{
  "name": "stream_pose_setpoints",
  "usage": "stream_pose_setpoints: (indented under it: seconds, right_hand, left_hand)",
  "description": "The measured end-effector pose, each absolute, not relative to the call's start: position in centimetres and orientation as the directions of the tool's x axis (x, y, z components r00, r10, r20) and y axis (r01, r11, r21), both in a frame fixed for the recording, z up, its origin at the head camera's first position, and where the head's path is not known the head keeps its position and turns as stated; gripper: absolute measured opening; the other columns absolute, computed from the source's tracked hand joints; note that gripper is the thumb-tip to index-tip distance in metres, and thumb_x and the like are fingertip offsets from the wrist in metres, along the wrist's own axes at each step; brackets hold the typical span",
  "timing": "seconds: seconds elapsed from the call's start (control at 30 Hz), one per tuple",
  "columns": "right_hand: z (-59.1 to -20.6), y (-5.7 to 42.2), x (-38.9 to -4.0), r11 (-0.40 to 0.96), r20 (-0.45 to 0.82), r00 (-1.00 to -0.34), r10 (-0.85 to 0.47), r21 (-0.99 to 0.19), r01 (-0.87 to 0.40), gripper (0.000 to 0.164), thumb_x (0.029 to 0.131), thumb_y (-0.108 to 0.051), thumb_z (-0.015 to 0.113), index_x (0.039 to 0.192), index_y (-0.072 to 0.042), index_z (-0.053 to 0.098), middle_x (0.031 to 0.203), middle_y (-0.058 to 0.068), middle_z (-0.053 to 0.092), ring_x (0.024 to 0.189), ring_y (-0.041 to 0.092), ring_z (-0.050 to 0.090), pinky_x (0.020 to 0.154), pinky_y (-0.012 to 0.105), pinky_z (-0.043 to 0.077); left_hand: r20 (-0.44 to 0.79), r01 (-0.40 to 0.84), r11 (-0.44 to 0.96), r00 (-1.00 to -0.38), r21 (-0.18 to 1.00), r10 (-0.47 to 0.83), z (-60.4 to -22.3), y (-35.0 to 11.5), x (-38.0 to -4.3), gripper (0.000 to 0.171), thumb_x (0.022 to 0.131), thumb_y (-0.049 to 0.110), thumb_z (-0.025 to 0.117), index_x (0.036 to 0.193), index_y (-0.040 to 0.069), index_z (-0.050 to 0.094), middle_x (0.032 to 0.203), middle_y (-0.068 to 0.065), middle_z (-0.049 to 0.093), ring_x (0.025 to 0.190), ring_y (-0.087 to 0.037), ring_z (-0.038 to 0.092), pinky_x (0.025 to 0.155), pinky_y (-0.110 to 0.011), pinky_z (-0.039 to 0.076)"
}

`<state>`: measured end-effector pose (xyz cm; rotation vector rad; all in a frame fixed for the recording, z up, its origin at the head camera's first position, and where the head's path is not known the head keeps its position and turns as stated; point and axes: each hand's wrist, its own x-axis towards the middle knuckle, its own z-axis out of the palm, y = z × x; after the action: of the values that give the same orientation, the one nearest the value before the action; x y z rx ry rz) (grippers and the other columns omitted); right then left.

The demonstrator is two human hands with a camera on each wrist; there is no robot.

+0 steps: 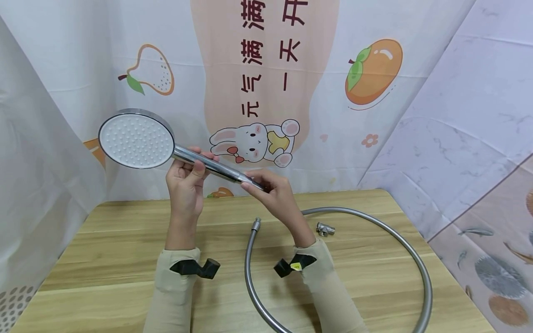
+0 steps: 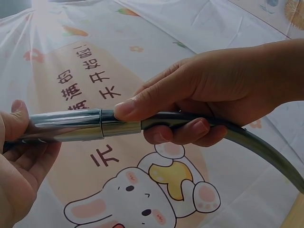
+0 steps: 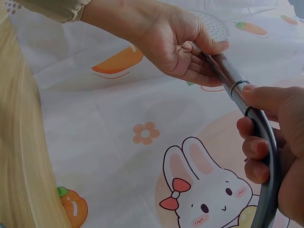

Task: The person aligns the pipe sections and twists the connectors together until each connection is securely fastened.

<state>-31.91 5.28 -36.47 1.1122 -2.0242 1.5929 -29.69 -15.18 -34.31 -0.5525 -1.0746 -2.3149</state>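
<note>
Holding shower head, left hand curled round handle, right hand gripping hose at handle's end, tee on desk.

In the head view the hose runs off at six and nearly five o'clock; the right hand hides a stretch; wall lettering is cut off at twelve. At one o'clock in the right wrist view, the left hand partly covers the shower head.
</note>
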Motion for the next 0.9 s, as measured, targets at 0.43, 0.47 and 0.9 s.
stream_pose_setpoints:
  seconds: [0.43, 0.47, 0.9]
  right_hand:
    - [-36.26, 5.69, -31.98, 0.002, 0.607, -0.676, -0.417, -0.744, -0.669, 0.022, 0.094, -0.002, 0.071, 0.116, -0.003, 0.072, 0.077, 0.01, 0.061, 0.06, 0.012, 0.044, 0.053, 0.021, 0.037]
    - [-36.24, 5.72, -31.99, -0.004, 0.603, -0.678, -0.421, -0.748, -0.663, 0.022, 0.094, -0.002, 0.07, 0.116, -0.003, 0.072, 0.077, 0.01, 0.06, 0.06, 0.012, 0.044, 0.053, 0.021, 0.037]
    - [-36.13, 5.99, -32.06, -0.036, 0.586, -0.668, -0.457, -0.763, -0.645, 0.022, 0.097, -0.012, 0.07, 0.116, -0.003, 0.073, 0.078, 0.007, 0.06, 0.062, 0.014, 0.046, 0.053, 0.022, 0.038]
  left_hand:
    - [0.653, 0.621, -0.584, -0.732, 0.523, -0.195, -34.53, -15.58, -29.69, 0.027, 0.091, 0.008, 0.067, 0.114, -0.004, 0.059, 0.098, -0.012, 0.075, 0.095, -0.025, 0.076, 0.092, -0.033, 0.061]
    - [0.662, 0.622, -0.586, -0.726, 0.519, -0.184, -34.56, -15.64, -29.7, 0.027, 0.091, 0.008, 0.067, 0.114, -0.004, 0.059, 0.098, -0.012, 0.075, 0.095, -0.025, 0.076, 0.092, -0.034, 0.061]
    - [0.731, 0.622, -0.618, -0.674, 0.48, -0.111, -34.68, -15.91, -29.9, 0.031, 0.089, 0.01, 0.069, 0.116, -0.003, 0.06, 0.1, -0.013, 0.074, 0.098, -0.025, 0.074, 0.096, -0.036, 0.059]
